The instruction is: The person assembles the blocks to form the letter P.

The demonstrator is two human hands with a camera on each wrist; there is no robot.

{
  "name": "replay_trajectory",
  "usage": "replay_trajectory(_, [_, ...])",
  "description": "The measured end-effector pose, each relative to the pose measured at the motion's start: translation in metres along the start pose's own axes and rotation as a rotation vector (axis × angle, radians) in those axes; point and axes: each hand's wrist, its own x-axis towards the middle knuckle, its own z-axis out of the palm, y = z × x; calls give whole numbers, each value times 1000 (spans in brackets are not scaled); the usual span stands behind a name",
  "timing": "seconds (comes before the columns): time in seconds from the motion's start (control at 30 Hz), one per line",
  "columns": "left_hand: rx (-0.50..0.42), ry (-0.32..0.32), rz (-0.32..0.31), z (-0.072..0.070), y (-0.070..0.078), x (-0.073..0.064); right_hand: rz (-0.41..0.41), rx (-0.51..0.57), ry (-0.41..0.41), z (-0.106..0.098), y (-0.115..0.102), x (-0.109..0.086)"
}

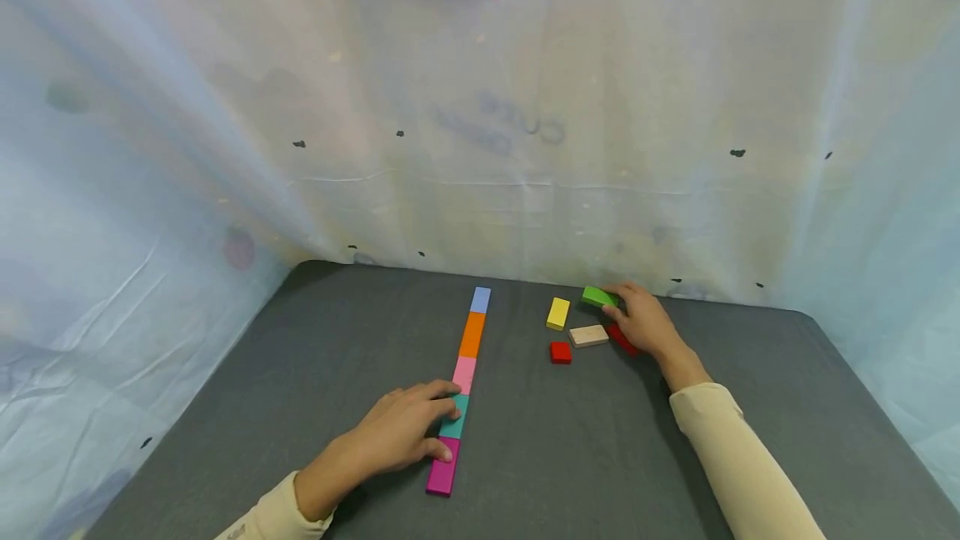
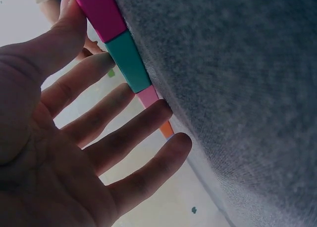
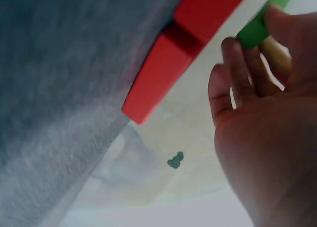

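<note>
A straight row of flat blocks runs away from me: a magenta block, a teal block, a pink block, an orange block and a light blue block. My left hand rests along the row's left side, fingers loosely extended, thumb at the magenta block and fingertips by the teal one. Farther off on the right, my right hand pinches a green block between thumb and fingers. In the right wrist view the green block appears raised off the cloth.
Near the right hand lie a yellow block, a plain wooden block, a small red block and another red block partly under the hand. A dark grey cloth covers the table; a pale curtain hangs behind.
</note>
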Motion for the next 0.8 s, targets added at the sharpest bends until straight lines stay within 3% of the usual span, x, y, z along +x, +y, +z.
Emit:
replay_trajectory(0.3, [-6,2,4,0,0,0,-36,-29,63,1,-3,-9])
replay_trajectory(0.8, [6,11,16,-1,1,-1,-194,-83,111,16,-42,-1])
